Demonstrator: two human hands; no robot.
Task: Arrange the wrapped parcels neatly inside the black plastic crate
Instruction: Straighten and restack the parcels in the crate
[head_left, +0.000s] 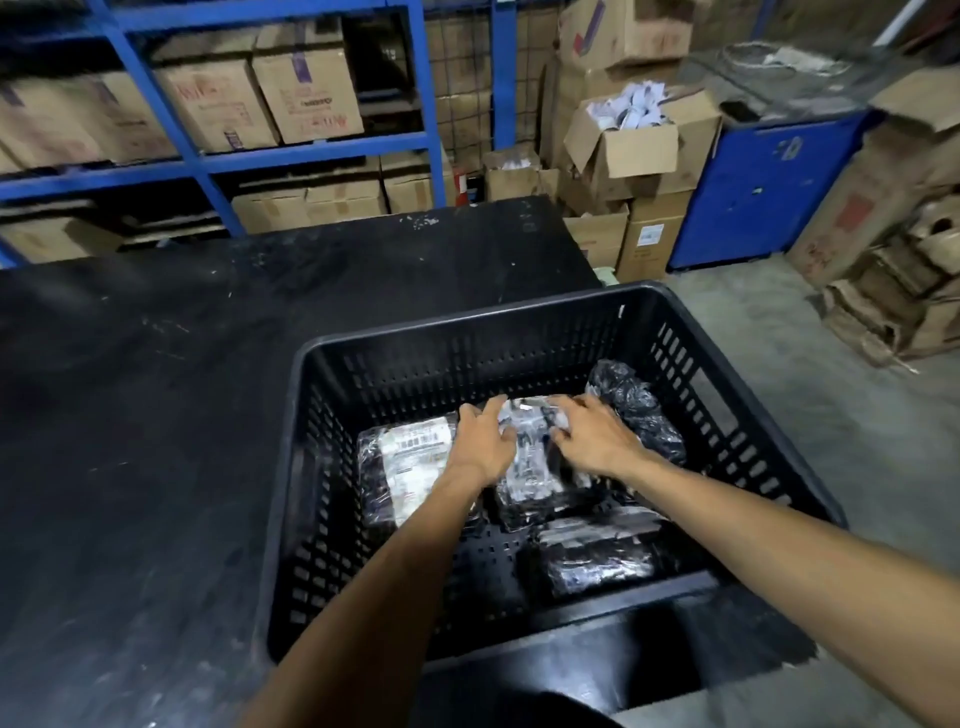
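Head cam only here. The black crate (524, 332) sits at the right end of a scuffed black bench (156, 389), and both arms reach down into it. The left hand (480, 441) and right hand (592, 436) rest on either side of the middle parcel (524, 467), fingers spread and curled onto its clear wrap, a loose grip from each. A labelled parcel (410, 457) lies just left of it, a dark bag (634, 405) at the right wall, another parcel (597, 556) nearer the camera. Cardboard boxes (260, 98) fill blue shelves (291, 156) behind.
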